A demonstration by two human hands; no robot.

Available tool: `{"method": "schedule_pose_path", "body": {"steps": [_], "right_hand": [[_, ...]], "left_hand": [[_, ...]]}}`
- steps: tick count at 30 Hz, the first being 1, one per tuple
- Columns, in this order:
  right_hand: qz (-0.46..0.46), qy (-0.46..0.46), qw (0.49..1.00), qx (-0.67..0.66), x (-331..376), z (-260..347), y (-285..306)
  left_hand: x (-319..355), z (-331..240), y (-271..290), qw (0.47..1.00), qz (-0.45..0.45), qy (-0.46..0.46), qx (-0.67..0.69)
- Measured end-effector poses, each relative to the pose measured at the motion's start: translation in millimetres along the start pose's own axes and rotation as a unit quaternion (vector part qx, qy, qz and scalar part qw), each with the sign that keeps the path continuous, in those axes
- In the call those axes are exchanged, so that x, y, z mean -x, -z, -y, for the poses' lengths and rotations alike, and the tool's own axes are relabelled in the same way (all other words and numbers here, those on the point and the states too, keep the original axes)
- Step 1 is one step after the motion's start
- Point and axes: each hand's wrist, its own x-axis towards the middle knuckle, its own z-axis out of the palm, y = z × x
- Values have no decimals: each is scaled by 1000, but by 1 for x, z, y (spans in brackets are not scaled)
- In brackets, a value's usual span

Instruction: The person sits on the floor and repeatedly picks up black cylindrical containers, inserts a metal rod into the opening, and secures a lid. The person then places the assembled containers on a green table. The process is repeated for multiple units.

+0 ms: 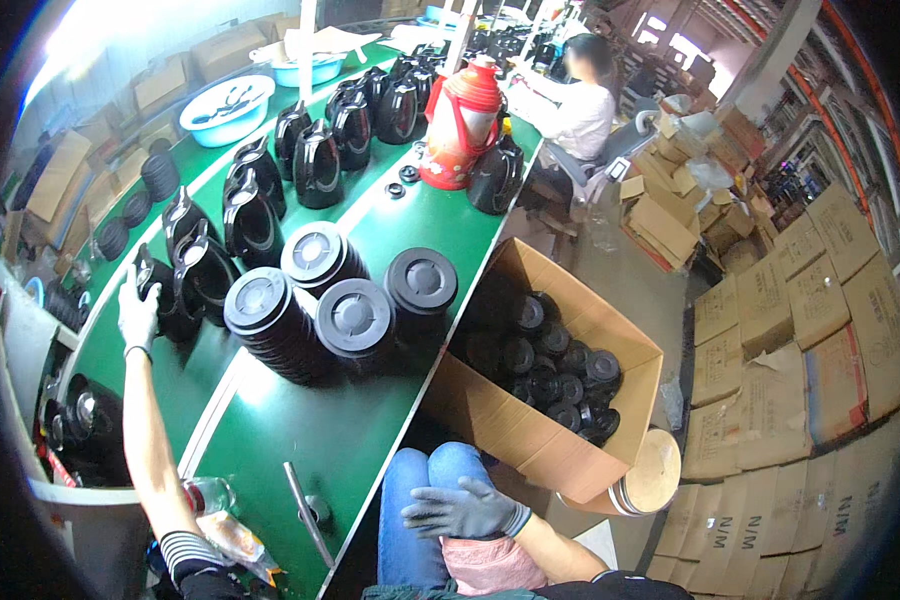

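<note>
While the left hand [137,312] stretches out to about ten o'clock along the green work table [300,440], the step in hand looks to be taking hold of one black kettle body [162,295] from the row.

Item 1, green work table: long, running from six o'clock up toward twelve, edged by a pale strip.

Item 2, cardboard box [530,425]: open, at three o'clock of the table edge, holding loose black round lids.

Item 3, row of black kettle bodies [310,155]: curving from nine o'clock up to twelve, upright, close together.

Item 4, red flask [462,125]: upright at about one o'clock, beside another kettle body.

Item 5, stacks of black lids [340,295]: four stacks at table centre, touching one another, just right of the nearest kettle bodies.

Item 6, left hand: pale glove, fingers spread, palm laid against the near kettle body at the row's lower end; not visibly closed round it.

Item 7, right hand [467,508]: grey glove, fingers loosely spread, resting flat on the knee at six o'clock, holding nothing, well apart from the table's goods.

Handling note, as a judgement: the kettle body stands tight against its neighbour, so a grip on the handle or upper rim, lifted straight up, would likely avoid toppling the next one. The lid stacks lie between the two hands, at roughly two o'clock from the left hand and eleven o'clock from the right.
</note>
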Motion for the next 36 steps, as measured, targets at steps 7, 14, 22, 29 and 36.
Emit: {"method": "schedule_pose_path", "body": {"steps": [7,14,22,29,36], "right_hand": [[7,-14,1000,19,-8,-2,2],[34,-21,999,19,-7,-2,9],[30,-10,995,91,-4,-8,3],[28,-4,993,117,4,-12,15],[38,-5,991,129,-2,-12,10]], "left_hand": [[11,76,74,975,-189,-107,-53],[71,102,151,910,-125,123,-377],[136,81,172,899,102,306,-298],[160,75,156,894,132,237,-357],[165,94,157,897,89,210,-378]]}}
